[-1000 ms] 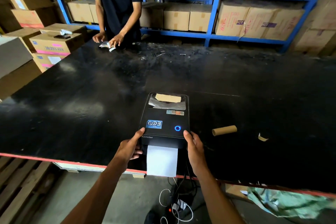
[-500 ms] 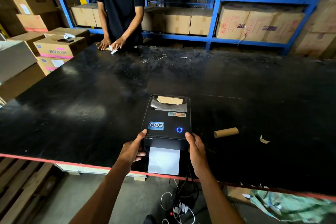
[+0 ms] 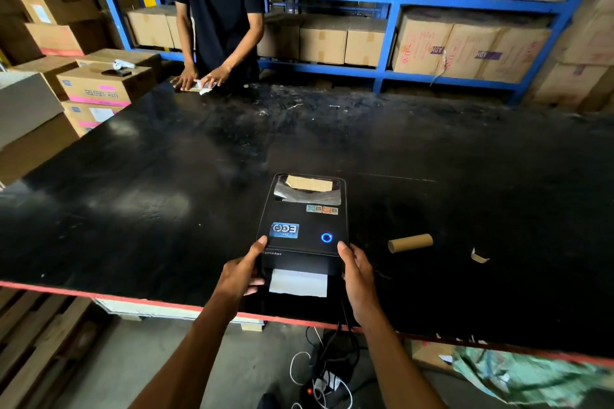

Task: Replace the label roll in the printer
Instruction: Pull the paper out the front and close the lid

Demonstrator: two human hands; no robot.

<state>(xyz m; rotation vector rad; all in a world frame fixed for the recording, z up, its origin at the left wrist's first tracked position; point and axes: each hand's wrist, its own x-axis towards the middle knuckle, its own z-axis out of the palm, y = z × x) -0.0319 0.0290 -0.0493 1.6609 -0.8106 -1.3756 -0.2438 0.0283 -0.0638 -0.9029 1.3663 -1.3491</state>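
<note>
Two hands are gripping the black printer (image 3: 302,229) near the table's (image 3: 166,209) front edge: the left hand (image 3: 241,272) is clasping its left front corner, the right hand (image 3: 357,272) its right. White label paper (image 3: 298,282) is sticking out of the slot, its roll hidden under the closed lid. An empty cardboard core (image 3: 410,242) is lying to the right, well apart.

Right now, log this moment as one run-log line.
left hand: on printer front-left | right hand: front-right | lid: closed | label strip: out front slot | empty core: on table, right
</note>
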